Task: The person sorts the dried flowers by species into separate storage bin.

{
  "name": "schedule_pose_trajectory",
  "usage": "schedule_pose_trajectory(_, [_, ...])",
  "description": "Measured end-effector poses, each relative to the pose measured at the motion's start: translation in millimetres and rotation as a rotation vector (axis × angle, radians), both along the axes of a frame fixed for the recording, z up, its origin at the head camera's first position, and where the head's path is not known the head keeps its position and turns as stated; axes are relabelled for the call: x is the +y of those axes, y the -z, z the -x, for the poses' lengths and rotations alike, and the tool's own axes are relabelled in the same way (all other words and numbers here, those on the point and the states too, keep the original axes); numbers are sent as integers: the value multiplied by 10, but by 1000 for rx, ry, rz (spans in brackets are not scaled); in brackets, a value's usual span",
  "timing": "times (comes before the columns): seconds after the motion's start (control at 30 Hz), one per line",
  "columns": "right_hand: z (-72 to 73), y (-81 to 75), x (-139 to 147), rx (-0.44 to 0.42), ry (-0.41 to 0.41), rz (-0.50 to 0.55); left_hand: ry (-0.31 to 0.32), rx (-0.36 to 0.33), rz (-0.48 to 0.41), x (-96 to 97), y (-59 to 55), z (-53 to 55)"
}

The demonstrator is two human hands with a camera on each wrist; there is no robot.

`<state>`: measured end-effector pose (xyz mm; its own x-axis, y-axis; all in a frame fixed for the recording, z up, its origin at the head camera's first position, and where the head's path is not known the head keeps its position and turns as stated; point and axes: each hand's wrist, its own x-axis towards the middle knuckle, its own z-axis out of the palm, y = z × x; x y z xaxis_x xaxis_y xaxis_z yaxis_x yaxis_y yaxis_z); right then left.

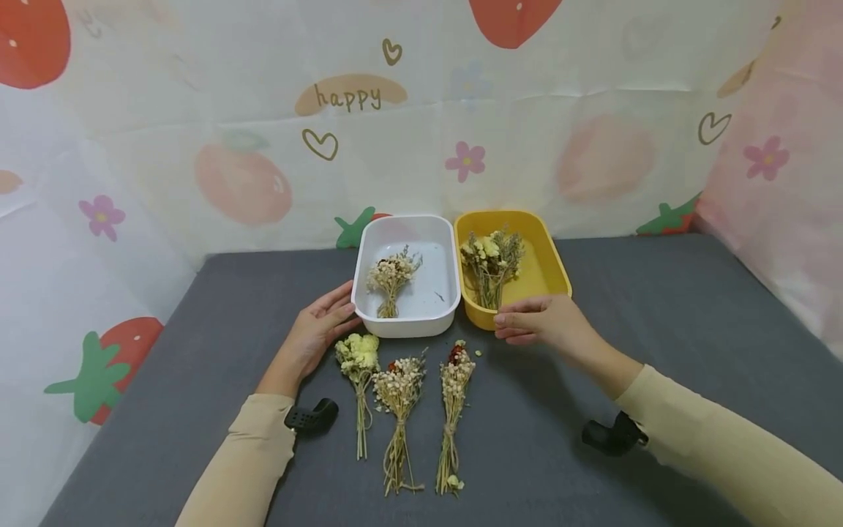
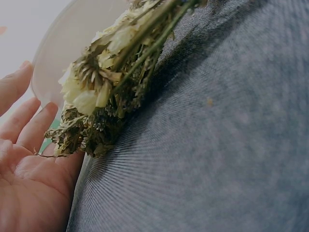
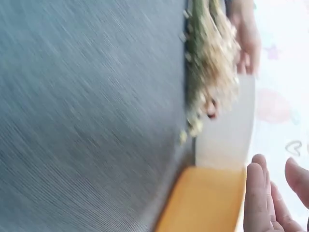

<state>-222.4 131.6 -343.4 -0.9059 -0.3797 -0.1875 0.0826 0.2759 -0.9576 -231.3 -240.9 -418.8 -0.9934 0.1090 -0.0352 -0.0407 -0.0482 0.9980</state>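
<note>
Before you, three bouquets (image 1: 398, 391) lie side by side; behind them, a left tub (image 1: 408, 329) stands beside a right tub (image 1: 546, 274); flowers (image 1: 390, 278) lie in both.

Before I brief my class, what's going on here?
A person's left hand is at the left side of the white tray, the right hand at the near edge of the yellow tray; neither grips a bunch. One dried-flower bunch lies in the white tray, more dried flowers in the yellow. Three bunches lie on the grey table.

Left hand (image 1: 315, 331), fingers loosely extended, reaches toward the worktop's (image 1: 527, 461) far edge; right hand (image 1: 543, 320), fingers straight, toward its left.
</note>
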Motion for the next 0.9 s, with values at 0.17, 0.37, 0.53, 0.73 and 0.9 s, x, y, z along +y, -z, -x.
schedule_pose_trajectory(0.17, [-160,124,15,-49,-27,3,4,-2,-1,24,7,13])
schedule_pose_trajectory(0.37, [-313,233,-11,-147,-71,40,-2,-8,2,9,18,10])
schedule_pose_trajectory(0.53, [-389,263,-72,-203,-68,47,-3,-4,-8,-6,5,9])
schedule_pose_trajectory(0.73, [-463,317,-116,-273,-82,33,0,-6,-11,0,-3,14])
schedule_pose_trajectory(0.9, [-498,369,-162,-356,-87,45,-5,-13,-13,-3,-5,-1])
